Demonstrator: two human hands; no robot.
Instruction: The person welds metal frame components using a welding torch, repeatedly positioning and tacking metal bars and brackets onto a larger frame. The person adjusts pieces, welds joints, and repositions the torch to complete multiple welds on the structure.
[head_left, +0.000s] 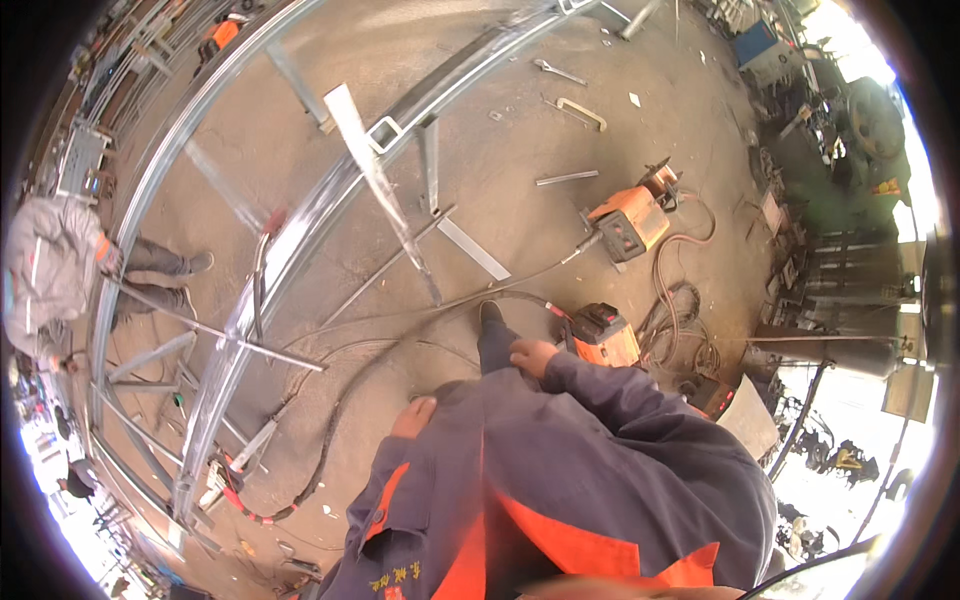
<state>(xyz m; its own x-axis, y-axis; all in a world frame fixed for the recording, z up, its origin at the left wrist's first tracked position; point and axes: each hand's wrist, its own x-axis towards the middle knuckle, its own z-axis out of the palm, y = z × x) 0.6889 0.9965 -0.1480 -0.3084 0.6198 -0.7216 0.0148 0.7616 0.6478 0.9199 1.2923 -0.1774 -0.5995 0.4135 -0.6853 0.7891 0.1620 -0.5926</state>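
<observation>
My left hand hangs beside the front of my dark work jacket, next to my thigh. Its fingers lie loosely against the cloth, with nothing seen in them. On my right leg rests my right hand, its fingers slightly bent and apart, and I see nothing in it. Neither hand touches the long frame of steel square tubes ahead and to the left. Across that frame lies a flat metal strip. Nearest to my right hand on the floor stands an orange and black machine with cables.
Another orange machine carries a wire spool farther ahead. A black cable loops across the floor. A wrench and C-shaped clamp lie far ahead. At the left, a person in grey stands by the frame.
</observation>
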